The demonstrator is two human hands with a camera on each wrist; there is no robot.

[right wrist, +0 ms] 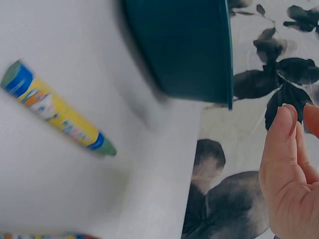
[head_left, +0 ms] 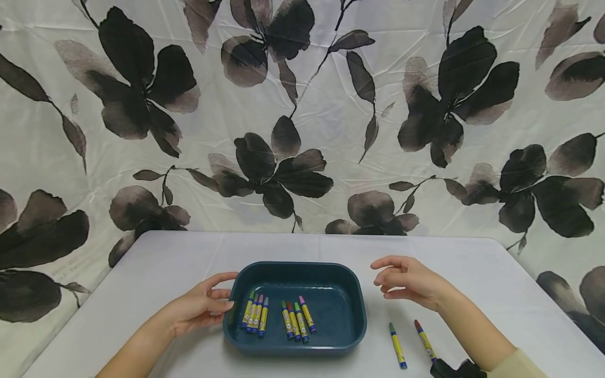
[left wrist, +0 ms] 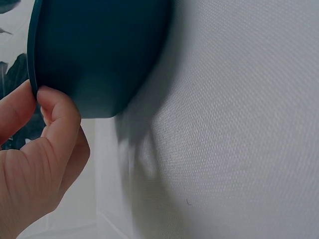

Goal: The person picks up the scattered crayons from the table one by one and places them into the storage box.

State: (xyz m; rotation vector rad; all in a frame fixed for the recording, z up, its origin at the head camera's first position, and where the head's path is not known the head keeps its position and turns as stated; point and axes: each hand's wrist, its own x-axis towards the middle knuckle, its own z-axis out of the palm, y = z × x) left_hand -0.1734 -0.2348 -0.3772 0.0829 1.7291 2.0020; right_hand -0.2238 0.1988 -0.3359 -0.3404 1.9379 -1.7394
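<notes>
My left hand (head_left: pixel 204 305) pinches the left rim of a dark teal rectangular tray (head_left: pixel 352 315) between thumb and fingers; the left wrist view shows the grip on the tray's edge (left wrist: pixel 99 55). Inside the tray lie two clusters of yellow-wrapped crayons, one at the left (head_left: pixel 256 314) and one near the middle (head_left: pixel 294 320). Right of the tray, apart from it, my right hand (head_left: pixel 411 281) is held above the table with loosely bent fingers and nothing in them. Nearest to it on the table lie a green crayon (head_left: pixel 397 346) and a reddish-brown crayon (head_left: pixel 425 340).
A white cloth covers the table (head_left: pixel 189 252). Behind it hangs a white curtain (head_left: pixel 359 199) with dark flower prints. A black device (head_left: pixel 456 369) at my right wrist partly hides the lower end of the reddish-brown crayon.
</notes>
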